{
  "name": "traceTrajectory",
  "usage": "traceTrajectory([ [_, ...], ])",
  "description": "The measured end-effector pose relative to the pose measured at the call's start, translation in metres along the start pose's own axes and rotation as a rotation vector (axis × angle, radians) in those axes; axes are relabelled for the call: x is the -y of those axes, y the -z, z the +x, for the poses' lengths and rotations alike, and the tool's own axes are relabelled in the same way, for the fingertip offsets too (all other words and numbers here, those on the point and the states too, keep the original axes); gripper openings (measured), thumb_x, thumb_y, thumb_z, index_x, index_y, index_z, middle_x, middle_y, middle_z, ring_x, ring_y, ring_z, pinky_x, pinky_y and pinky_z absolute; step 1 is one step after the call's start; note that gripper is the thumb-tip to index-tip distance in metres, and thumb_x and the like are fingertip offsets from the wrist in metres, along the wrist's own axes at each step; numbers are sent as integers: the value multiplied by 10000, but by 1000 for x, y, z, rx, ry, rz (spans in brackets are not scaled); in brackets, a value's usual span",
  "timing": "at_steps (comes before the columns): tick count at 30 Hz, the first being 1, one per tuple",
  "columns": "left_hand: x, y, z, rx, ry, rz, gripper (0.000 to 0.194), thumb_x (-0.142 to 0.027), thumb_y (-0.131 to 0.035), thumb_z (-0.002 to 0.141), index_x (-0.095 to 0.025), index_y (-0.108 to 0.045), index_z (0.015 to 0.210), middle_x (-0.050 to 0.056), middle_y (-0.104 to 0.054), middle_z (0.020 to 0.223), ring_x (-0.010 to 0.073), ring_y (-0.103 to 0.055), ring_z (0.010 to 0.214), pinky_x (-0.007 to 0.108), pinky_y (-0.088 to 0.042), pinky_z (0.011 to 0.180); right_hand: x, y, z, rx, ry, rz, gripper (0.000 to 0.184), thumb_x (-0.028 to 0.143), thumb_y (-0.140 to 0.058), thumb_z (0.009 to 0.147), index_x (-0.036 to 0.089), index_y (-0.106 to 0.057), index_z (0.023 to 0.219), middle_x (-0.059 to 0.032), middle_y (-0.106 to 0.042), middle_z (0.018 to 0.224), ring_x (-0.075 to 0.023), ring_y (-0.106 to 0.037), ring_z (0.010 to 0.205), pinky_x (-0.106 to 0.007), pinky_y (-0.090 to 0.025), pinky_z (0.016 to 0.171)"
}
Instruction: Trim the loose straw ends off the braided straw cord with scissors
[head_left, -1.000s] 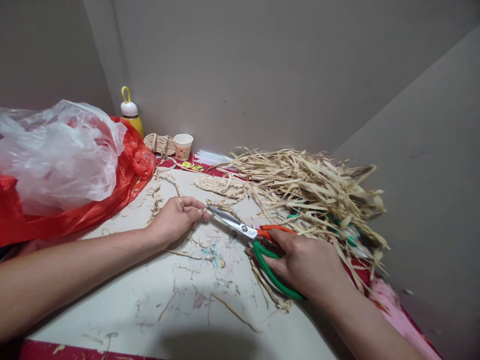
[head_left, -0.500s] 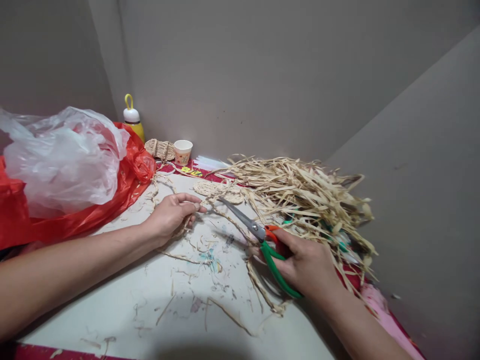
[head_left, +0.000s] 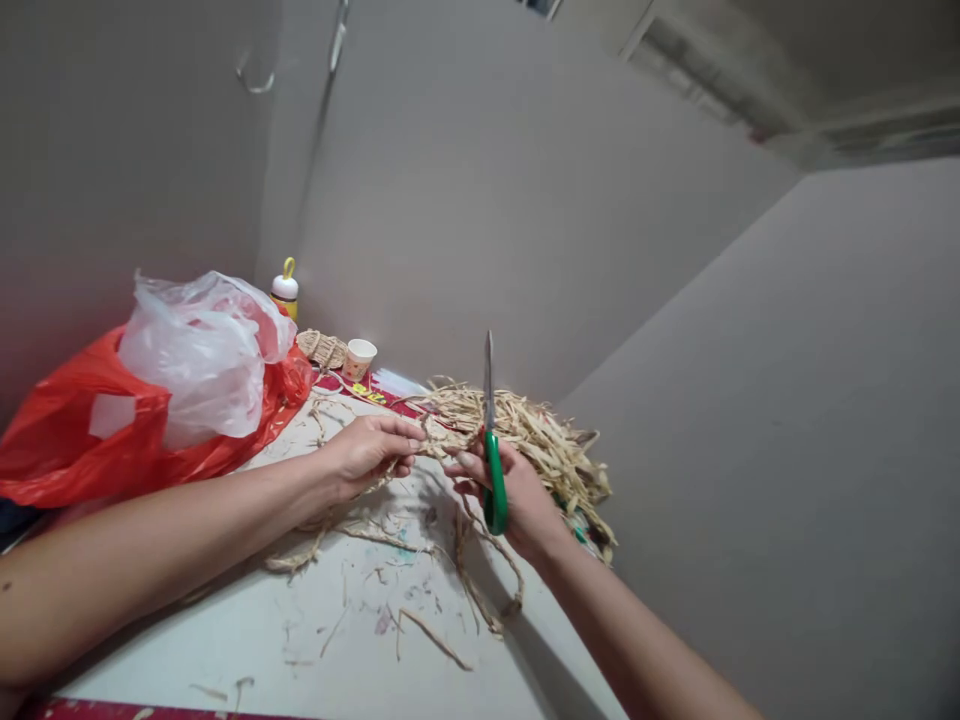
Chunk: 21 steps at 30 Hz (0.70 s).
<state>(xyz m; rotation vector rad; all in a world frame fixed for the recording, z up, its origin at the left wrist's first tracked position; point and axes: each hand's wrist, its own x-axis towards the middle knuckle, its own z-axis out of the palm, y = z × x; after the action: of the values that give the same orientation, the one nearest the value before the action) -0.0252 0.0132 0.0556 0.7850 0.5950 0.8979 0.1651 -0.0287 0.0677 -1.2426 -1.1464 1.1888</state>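
Left hand pinches a straw strand; the right hand grips the scissors, which have swung from aiming at the left fingertips to pointing upward. Its fingers now reach toward the strand, so the blades seem out of use and finger work takes over. Below, twisted cord lies looped on the surface. Beyond are the straw pile, then a paper cup.
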Motion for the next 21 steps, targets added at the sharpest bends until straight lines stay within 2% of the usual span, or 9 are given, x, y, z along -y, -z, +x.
traceTrajectory([
  [2, -1, 2, 1, 25, 6, -39, 115, -10, -660, 629, -86, -645, 715, 18, -597, 555, 75, -526, 459, 190, -404, 464, 1, -16, 5, -20, 54, 96, 430, 323, -822, 560, 216, -477, 793, 6, -629, 844, -157, -650, 730, -249, -501, 599],
  [4, -3, 4, 2, 37, 10, -50, 115, -17, -669, 628, -91, -634, 709, 17, -591, 547, 80, -530, 464, 186, -399, 452, 0, -28, 11, -58, 124, 143, 443, 336, -811, 573, 235, -450, 809, 46, -603, 778, -126, -638, 696, -223, -495, 583],
  [9, -9, 12, 0, 64, 53, -33, 116, -69, -699, 624, -96, -610, 694, 12, -593, 573, 55, -501, 447, 171, -385, 450, -6, -44, 27, -129, 222, 226, 440, 319, -806, 571, 238, -452, 820, 74, -551, 692, -102, -604, 622, -197, -473, 517],
  [14, -4, 20, 4, 69, 66, 21, 207, -157, -752, 607, -100, -615, 751, 52, -664, 693, 57, -505, 472, 181, -377, 454, -10, -45, 47, -225, 277, 240, 439, 272, -816, 532, 223, -454, 776, 88, -515, 643, -84, -563, 551, -173, -421, 444],
  [18, 2, 25, 14, 56, 44, 86, 303, -200, -796, 570, -100, -620, 796, 48, -675, 670, 66, -507, 473, 195, -386, 471, -11, -39, 61, -294, 307, 238, 420, 277, -802, 542, 219, -453, 770, 93, -517, 629, -71, -548, 523, -174, -430, 461],
  [21, 3, 25, 16, 79, 37, 134, 317, -257, -794, 585, -90, -626, 796, 53, -676, 666, 61, -489, 458, 185, -340, 436, -11, -34, 65, -312, 303, 246, 419, 273, -792, 542, 221, -444, 771, 100, -513, 595, -68, -532, 495, -178, -430, 465],
])
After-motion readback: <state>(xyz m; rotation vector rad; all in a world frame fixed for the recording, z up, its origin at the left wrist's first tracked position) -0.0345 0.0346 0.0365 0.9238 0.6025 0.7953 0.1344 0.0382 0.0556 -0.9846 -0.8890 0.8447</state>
